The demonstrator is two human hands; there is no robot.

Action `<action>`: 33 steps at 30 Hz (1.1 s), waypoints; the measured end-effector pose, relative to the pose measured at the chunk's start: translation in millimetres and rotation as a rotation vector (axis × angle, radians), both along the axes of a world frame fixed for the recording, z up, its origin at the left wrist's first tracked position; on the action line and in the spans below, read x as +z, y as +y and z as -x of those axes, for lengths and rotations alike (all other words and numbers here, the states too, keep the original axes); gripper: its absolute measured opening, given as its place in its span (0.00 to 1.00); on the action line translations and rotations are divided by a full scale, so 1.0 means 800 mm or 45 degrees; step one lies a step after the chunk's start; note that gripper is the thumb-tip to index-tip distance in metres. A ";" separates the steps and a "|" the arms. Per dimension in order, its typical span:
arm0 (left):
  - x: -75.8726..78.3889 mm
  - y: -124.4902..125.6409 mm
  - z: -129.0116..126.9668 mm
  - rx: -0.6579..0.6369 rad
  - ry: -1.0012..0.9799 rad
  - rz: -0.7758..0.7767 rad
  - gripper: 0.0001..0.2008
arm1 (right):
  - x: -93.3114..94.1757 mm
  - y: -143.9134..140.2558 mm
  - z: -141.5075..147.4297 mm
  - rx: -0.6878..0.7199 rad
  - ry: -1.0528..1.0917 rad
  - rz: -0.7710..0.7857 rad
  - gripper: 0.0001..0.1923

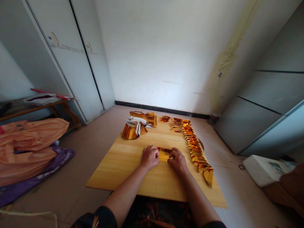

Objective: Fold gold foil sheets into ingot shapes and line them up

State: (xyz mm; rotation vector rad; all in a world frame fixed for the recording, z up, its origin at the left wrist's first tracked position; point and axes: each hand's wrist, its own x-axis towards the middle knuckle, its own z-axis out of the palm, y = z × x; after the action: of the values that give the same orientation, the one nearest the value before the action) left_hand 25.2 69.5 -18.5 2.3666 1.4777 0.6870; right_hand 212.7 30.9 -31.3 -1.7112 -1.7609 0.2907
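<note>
A small sheet of shiny gold foil paper lies low over the wooden board, stretched between my hands. My left hand grips its left end with curled fingers. At the right end, my right hand pinches the same sheet between thumb and fingers. To the right, a long overlapping row of folded gold foil pieces runs along the board's edge. Beyond my hands at the back left sit gold foil sheets with white paper strips on and among them.
The wooden board serves as a low tabletop. More folded foil pieces lie at its back right. Orange cloth and a purple bag are on the left; a white box stands on the right, with cabinets on both sides.
</note>
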 end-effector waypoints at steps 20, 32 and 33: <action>-0.005 0.003 0.002 -0.038 -0.105 -0.053 0.12 | -0.010 0.002 -0.005 -0.025 0.057 -0.031 0.11; -0.006 0.002 0.005 -0.078 -0.043 -0.030 0.08 | -0.007 -0.006 -0.010 0.144 -0.148 -0.042 0.04; -0.007 0.002 0.007 -0.092 -0.037 -0.040 0.08 | -0.006 -0.008 -0.011 0.160 -0.189 -0.036 0.06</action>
State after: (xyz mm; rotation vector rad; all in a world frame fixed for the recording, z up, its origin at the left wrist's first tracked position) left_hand 20.0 71.2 -23.8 2.4099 1.3725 0.7291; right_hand 221.3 24.3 -35.7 -1.6418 -1.9753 0.1959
